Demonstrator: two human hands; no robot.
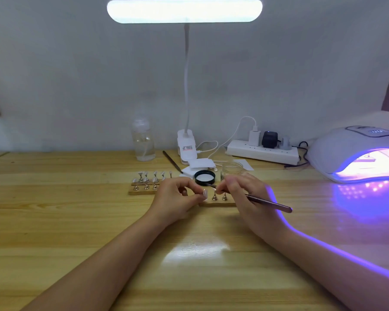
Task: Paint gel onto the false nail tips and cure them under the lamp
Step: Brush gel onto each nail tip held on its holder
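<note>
A pale, streaked wood grain is shown by the table [76, 221]. Violet light is cast from the white curing lamp [355, 153] at far right. The brush [270, 203] handle is dark rose. A black rim is seen on the lid [204, 177]; the power strip [262, 151] is white.

Glossy varnished wood table [76, 221], shiny metal nail stands [214, 197], clear glass jar [232, 169], smooth white plastic curing lamp [337, 149].

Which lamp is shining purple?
The dome-shaped nail lamp at the table's right edge glows purple inside. The tall desk lamp shines white.
</note>
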